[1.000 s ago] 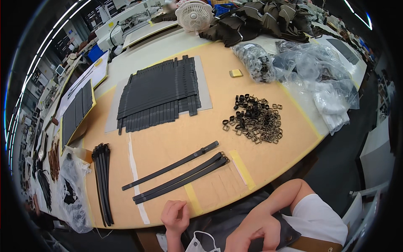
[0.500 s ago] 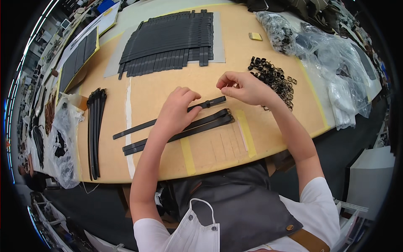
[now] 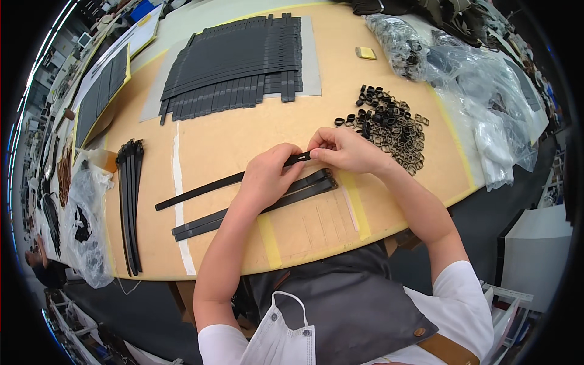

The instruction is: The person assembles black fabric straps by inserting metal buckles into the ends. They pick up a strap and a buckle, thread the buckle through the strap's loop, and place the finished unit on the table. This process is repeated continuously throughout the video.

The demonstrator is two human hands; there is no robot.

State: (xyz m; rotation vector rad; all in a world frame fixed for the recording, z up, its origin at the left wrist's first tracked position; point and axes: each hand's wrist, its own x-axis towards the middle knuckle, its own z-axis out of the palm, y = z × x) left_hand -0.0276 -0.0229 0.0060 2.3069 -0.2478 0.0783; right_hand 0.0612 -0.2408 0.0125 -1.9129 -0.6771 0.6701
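Left grip, right grip pinched on black strap; buckled straps alongside, buckle pile near right grip

Fingers hide part of the held strap.

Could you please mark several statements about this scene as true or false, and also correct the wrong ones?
1. The left hand and the right hand are at the same strap. True.
2. A slot shows in this strap between the hands. True.
3. The buckle pile lies left of both hands. False: it lies beyond the right hand, toward the right.
4. The mask is black. False: it is white.
5. The large strap stack lies on a grey sheet. True.
6. The strap bundle lies right of the hands. False: it lies to their left.
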